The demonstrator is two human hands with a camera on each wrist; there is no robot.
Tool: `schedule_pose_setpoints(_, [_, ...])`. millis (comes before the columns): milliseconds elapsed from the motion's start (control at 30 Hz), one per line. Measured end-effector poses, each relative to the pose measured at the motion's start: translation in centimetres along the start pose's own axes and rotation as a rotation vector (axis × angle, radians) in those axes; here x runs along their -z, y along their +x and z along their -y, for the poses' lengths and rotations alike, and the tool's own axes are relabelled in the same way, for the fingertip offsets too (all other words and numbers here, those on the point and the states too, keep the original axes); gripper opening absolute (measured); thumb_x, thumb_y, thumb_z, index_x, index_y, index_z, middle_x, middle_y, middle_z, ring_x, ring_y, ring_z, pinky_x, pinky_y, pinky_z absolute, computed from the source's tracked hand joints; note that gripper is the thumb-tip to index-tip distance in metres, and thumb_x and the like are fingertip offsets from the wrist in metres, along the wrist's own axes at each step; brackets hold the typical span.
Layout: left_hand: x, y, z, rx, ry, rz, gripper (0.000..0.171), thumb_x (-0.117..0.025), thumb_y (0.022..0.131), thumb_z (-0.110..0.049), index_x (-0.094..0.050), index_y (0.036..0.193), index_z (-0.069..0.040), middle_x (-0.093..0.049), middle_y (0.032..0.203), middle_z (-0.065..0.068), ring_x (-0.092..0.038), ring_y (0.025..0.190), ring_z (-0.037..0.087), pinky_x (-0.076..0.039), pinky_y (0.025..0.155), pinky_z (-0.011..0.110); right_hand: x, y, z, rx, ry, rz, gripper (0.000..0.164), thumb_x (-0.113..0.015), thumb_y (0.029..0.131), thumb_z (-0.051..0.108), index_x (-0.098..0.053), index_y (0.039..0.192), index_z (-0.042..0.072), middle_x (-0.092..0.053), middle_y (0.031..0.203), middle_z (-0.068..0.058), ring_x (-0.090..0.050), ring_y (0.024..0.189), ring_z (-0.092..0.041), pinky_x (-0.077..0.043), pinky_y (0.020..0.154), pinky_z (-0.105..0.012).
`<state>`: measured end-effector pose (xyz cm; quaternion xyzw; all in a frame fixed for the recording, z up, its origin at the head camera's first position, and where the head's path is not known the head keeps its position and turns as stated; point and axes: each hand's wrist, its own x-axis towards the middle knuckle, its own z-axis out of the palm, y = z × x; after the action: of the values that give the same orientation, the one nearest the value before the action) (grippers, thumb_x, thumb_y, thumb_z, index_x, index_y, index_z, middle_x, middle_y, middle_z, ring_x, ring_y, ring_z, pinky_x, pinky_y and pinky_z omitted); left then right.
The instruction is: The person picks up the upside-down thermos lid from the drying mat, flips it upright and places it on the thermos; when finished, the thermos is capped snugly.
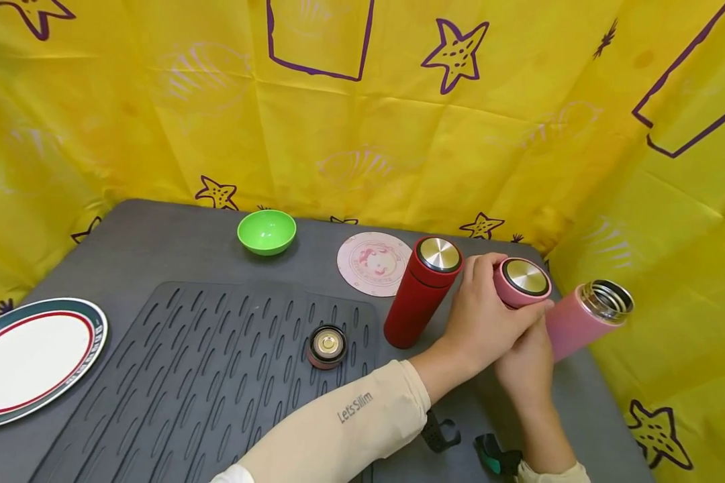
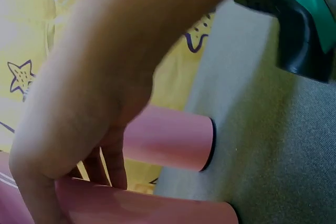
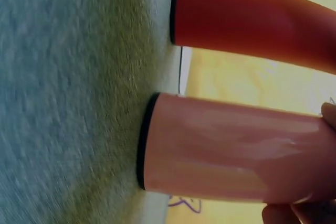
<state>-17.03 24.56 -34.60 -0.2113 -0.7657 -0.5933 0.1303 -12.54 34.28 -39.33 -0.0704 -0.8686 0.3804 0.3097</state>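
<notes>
A pink thermos flask with a steel-topped lid (image 1: 524, 276) stands upright between my hands. My left hand (image 1: 483, 315) grips it at the lid, thumb on the near side. Lower down, my right hand (image 1: 524, 362) holds the flask, partly hidden behind the left. The flask's body (image 3: 236, 150) reaches the table in the right wrist view. To the right stands a second pink flask (image 1: 583, 322), its steel mouth uncovered. A red thermos flask (image 1: 419, 288) with its lid on stands just left of my left hand.
An upturned lid (image 1: 327, 345) lies on the grey ribbed drying mat (image 1: 217, 335). Behind are a green bowl (image 1: 267, 231) and a round pink mat (image 1: 371, 263). A plate (image 1: 30, 362) lies at the left. Yellow curtain (image 1: 302, 147) surrounds the table.
</notes>
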Motion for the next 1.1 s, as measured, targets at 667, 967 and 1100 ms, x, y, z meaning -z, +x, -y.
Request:
schedule_pose_setpoints(667, [1.9,0.7,0.4,-0.11,-0.072,-0.03,0.072,-0.087,0.073,-0.033,-0.055,0.133,-0.011,-0.063,0.122,0.0,-0.058,0.108,0.005,-0.044,0.084,0.011,-1.4,0.1,1.0,0.055,-0.145,-0.162,0.029,-0.073,0.076,0.006,-0.059,0.1,-0.003,-0.062,0.076,-0.021,-0.057,0.065,-0.04,-0.04,0.059,-0.052])
schedule_pose_setpoints(967, [1.8,0.3,0.2,-0.083,-0.08,-0.012,0.07,-0.083,0.078,-0.036,-0.051,0.137,-0.015,-0.063,0.122,-0.002,-0.058,0.107,0.005,-0.044,0.085,0.013,-1.0,0.2,1.6,0.021,-0.111,-0.12,0.032,-0.074,0.079,0.009,-0.059,0.105,-0.004,-0.064,0.085,-0.025,-0.06,0.075,-0.045,-0.042,0.065,-0.057])
schedule_pose_setpoints(1100, [1.5,-0.2,0.4,-0.055,-0.079,-0.004,0.072,-0.08,0.081,-0.04,-0.047,0.141,-0.018,-0.06,0.127,-0.002,-0.057,0.11,0.007,-0.044,0.087,0.016,-1.0,0.0,1.7,0.004,-0.082,-0.096,0.042,-0.076,0.08,0.01,-0.057,0.114,-0.005,-0.064,0.098,-0.026,-0.06,0.086,-0.045,-0.043,0.075,-0.059])
